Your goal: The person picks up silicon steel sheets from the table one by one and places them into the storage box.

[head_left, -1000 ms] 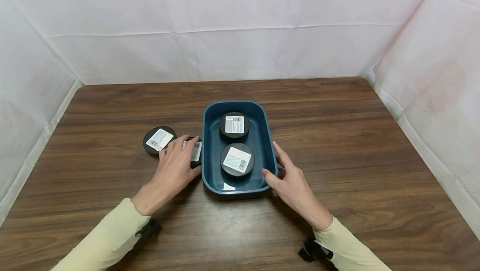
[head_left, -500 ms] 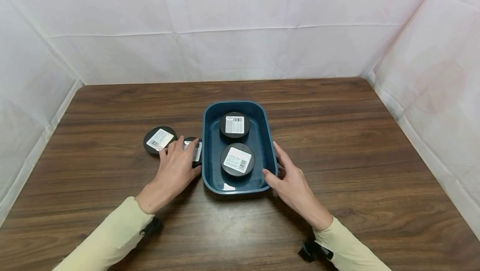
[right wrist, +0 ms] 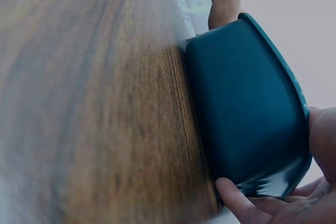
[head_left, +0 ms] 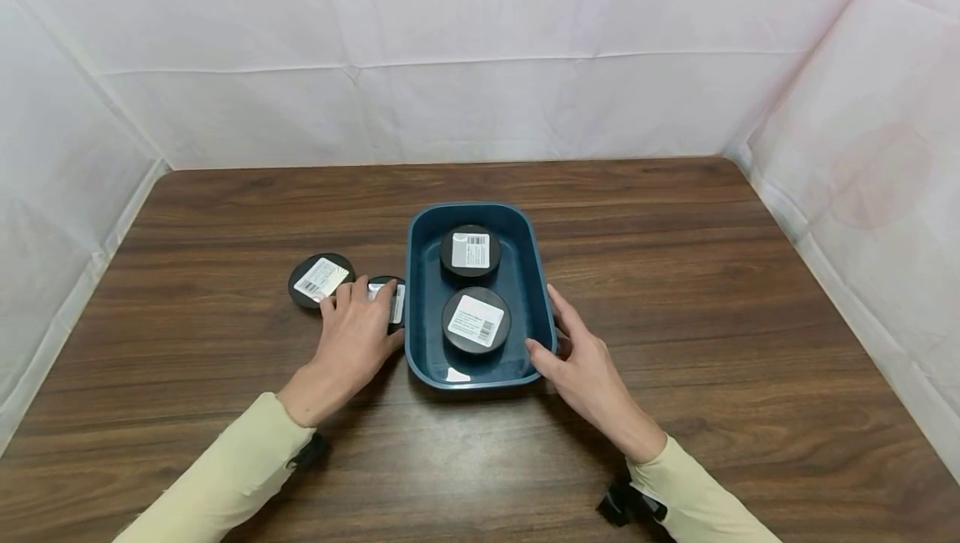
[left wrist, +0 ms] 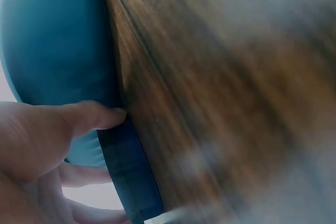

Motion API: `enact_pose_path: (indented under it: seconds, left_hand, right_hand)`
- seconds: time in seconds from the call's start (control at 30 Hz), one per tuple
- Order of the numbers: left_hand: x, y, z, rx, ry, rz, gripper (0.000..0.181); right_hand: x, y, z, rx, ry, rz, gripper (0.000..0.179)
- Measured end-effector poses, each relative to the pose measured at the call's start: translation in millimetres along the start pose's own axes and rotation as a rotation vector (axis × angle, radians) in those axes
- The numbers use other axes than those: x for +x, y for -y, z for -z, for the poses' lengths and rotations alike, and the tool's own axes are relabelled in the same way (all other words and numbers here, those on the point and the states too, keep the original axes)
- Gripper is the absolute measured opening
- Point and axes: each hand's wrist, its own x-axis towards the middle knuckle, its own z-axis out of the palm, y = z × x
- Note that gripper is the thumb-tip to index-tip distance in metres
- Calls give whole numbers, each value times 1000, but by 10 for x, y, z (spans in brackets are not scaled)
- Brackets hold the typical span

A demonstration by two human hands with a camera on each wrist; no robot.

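In the head view a dark teal tray (head_left: 520, 276) stands on the table, with two flat black round containers with white barcode labels inside: the far container (head_left: 450, 263) and the near container (head_left: 476, 351). My left hand (head_left: 347, 351) grips a third, partly covered black round container (head_left: 398, 305) at the tray's left wall. In the left wrist view its thumb (left wrist: 97, 116) lies against the side of that container (left wrist: 130, 169). My right hand (head_left: 588, 368) holds the tray's right side near the front corner, thumb at the rim; its fingers are partly hidden under the rim.
Another black round container (head_left: 321, 279) lies flat left of the tray, right by my left fingertips. The brown wood table (head_left: 690, 293) extends around. White sheeting (head_left: 480, 101) hangs behind the table and along both sides.
The left wrist and sleeve have shifted slightly right, while its fingers stay on the same container. The tray and right hand have kept their places.
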Motion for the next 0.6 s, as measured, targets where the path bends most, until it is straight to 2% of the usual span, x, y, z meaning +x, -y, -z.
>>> enact_pose_path:
  seconds: [0.3,0.6]
  left_hand:
    - [-9,-2,-45,9,-84,-15,60]
    - [-8,8,-56,-48,-90,-28,59]
  right_hand:
    - [1,-32,-5,29,-10,15,77]
    - [-4,-30,-6,22,-10,8,77]
